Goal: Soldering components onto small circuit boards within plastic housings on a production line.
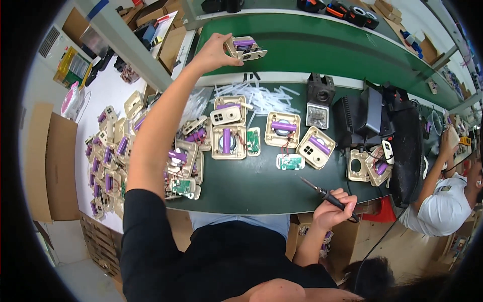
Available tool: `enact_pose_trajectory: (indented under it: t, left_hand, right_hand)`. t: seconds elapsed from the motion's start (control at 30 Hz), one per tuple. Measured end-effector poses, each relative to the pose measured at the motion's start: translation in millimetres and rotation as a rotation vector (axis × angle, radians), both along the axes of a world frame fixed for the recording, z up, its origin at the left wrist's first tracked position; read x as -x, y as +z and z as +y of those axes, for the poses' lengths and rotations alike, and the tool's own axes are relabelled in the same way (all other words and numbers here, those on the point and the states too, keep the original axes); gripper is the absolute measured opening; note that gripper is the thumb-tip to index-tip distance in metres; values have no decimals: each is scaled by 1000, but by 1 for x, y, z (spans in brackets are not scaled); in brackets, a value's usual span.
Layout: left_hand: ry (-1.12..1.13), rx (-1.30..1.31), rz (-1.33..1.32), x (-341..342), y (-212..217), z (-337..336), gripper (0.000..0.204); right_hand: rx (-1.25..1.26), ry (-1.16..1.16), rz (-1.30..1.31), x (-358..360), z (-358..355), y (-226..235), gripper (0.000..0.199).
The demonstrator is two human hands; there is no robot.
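Note:
My left hand [220, 53] is stretched far forward over the green conveyor belt, closed on the edge of a beige device housing [246, 48] with a purple battery cell inside. In my right hand [336, 210], near the front edge of the bench, is a soldering iron [327, 196] whose tip points up and left. Beyond the tip lies a green circuit board [291, 161], wired to an open housing [282, 128] with a purple cell. Another housing [316, 147] sits right of it. A second open housing [229, 142] lies left, beside another board [253, 141].
White plastic strips [264, 98] are heaped at the bench's back. A small metal tin [317, 116] stands beside a dark block [321, 89] and black equipment [359, 116]. Many housings crowd the white left table [85, 126]. A co-worker [443, 201] sits at the right.

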State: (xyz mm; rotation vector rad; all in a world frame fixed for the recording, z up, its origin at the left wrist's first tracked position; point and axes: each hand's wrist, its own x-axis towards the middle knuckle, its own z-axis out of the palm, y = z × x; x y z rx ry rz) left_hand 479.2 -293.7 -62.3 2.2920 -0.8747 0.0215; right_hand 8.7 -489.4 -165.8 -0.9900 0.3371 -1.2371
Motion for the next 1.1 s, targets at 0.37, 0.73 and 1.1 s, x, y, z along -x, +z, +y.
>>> enact_pose_trajectory:
  t: [0.37, 0.73, 1.1]
  left_hand:
    - [96, -560, 15, -56, -14, -25, 121]
    - [-49, -415, -110, 276, 31, 77, 42]
    - [25, -209, -280, 325, -40, 79, 42]
  right_hand:
    - [168, -70, 126, -7, 6, 4, 37]
    - [145, -32, 88, -12, 6, 9, 30]
    - [113, -9, 176, -9, 5, 10, 32]
